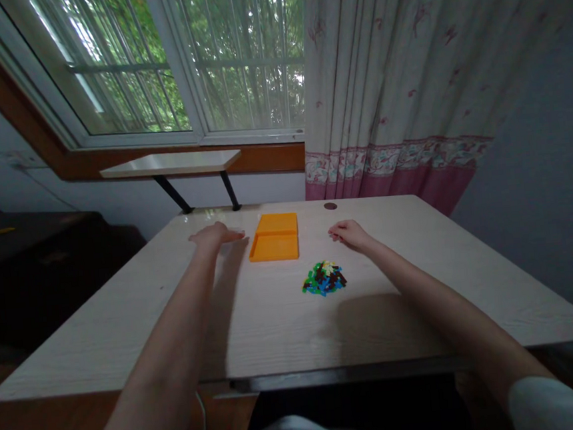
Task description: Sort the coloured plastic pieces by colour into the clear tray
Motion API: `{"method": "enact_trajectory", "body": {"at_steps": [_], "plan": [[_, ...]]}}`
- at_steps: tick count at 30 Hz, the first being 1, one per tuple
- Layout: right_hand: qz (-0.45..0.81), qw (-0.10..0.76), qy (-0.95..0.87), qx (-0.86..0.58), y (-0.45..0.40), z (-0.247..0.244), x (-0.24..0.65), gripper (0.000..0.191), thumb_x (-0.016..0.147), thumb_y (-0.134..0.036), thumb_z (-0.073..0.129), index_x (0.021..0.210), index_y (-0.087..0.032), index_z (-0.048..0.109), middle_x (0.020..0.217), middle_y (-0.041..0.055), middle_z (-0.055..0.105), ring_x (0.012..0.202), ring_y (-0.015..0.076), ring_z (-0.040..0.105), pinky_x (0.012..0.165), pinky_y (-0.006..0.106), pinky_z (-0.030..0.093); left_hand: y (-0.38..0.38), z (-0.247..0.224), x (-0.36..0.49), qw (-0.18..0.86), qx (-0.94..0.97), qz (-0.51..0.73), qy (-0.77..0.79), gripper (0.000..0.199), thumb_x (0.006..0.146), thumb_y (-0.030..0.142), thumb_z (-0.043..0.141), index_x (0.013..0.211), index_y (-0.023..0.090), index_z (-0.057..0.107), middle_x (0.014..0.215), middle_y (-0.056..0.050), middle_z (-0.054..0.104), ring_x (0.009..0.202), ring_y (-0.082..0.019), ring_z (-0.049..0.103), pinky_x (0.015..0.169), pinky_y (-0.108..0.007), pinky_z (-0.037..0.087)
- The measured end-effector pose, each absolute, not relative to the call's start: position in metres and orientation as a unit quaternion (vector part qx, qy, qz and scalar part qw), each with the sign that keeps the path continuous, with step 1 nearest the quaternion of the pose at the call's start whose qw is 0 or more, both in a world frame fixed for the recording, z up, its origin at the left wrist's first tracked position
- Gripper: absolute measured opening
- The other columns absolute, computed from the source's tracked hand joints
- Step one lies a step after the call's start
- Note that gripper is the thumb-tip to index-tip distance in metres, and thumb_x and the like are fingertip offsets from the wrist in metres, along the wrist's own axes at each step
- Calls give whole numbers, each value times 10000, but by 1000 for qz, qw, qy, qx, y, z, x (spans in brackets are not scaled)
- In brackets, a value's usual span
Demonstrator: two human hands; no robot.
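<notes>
The pieces in the colorful pile (pixel 323 279) are too small to tell singly. Whether the right hand (pixel 351 234) pinches anything is unclear. The top edge cuts off the window (pixel 248 64) and curtain (pixel 380 86); the near edge crops both sleeves (pixel 553 400).

Box (pixel 274 247) behind pieces (pixel 323 280), leftward

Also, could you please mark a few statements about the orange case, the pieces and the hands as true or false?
1. The orange case lies open on the table. True.
2. The heap of small pieces is inside the case. False: it lies on the tabletop.
3. The left hand is left of the case. True.
4. The right hand rests on the heap. False: it is beyond it, to the right.
</notes>
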State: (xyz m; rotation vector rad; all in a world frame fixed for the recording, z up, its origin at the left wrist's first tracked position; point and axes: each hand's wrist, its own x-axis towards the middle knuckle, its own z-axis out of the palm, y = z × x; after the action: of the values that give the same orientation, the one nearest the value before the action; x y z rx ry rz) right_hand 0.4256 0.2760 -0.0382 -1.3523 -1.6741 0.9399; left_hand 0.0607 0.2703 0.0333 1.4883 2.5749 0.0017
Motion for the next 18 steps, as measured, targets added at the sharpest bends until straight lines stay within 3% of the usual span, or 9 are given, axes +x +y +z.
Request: {"method": "enact_trajectory", "body": {"at_steps": [6, 11, 14, 18], "plan": [[392, 418, -655, -493, 257, -41, 442, 225, 696, -325, 557, 723, -116, 636, 570, 23, 597, 494, 83, 500, 470, 190, 355, 270, 28, 57, 45, 493, 74, 866, 953, 492, 614, 669, 1229, 67, 412, 1295, -289, 382, 1182, -452, 341, 896, -589, 289], [332, 472, -673, -462, 239, -41, 436, 292, 749, -378, 527, 816, -115, 634, 678, 45, 618, 604, 114, 551, 558, 224, 426, 245, 45, 107, -39, 594, 256, 762, 834, 559, 551, 655, 1220, 100, 424, 1238, -229, 398, 1149, -389, 392, 929, -481, 336], [230, 477, -737, -420, 218, -34, 428, 359, 765, -351, 547, 1053, -139, 581, 903, 75, 624, 731, 140, 566, 679, 287, 471, 221, 41, 158, 59, 667, 350, 655, 736, 583, 463, 674, 1207, 152, 440, 1157, -146, 432, 1081, -279, 464, 924, -373, 375], [118, 453, -822, -325, 192, -23, 417, 755, 676, -365, 681, 1325, -226, 322, 1265, 120, 441, 1074, 222, 487, 904, 403, 424, 188, 8, 217, 249, 669, 437, 547, 657, 588, 393, 704, 1166, 182, 473, 1110, -102, 455, 974, -214, 509, 862, -341, 418]]}}
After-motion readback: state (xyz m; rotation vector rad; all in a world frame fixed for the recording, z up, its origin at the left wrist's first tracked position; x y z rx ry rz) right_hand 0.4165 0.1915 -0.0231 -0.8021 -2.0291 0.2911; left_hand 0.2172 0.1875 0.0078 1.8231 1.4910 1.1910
